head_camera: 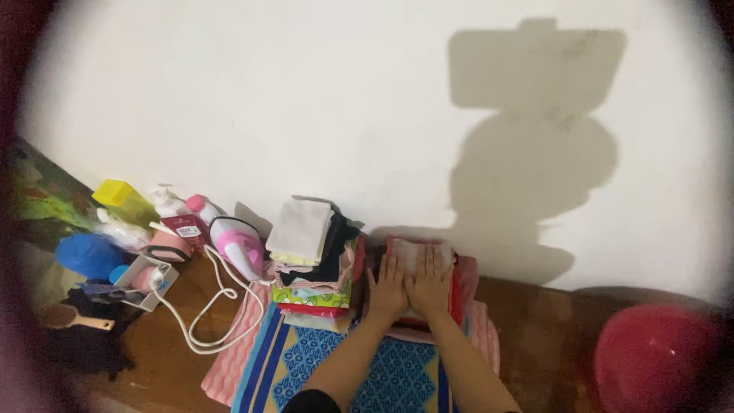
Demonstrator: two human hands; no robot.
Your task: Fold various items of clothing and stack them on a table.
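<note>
1. Nearest the camera, a blue patterned mat with yellow and blue striped edges lies on the brown wooden floor, and both bare forearms reach forward over it.
2. A pink striped cloth lies under the mat's left edge.
3. The left hand and the right hand lie flat, side by side and touching, palms down on a folded pink and red cloth. The fingers of both hands are stretched out straight and held close together, pressing on the cloth and pinching nothing.
4. The folded cloth sits on top of a low pile of red and pink fabric, just in front of the white wall.
5. Just left of the hands stands a taller stack of folded clothes, with white pieces on top, dark ones in the middle and a green patterned one near the bottom.
6. Further left, a pink and white iron stands on end, its white cord looping over the floor.
7. Beyond the iron, by the wall, bottles and a yellow box are crowded together, with a wooden hairbrush near them.
8. At the far right lies a red rounded object, blurred.
</note>
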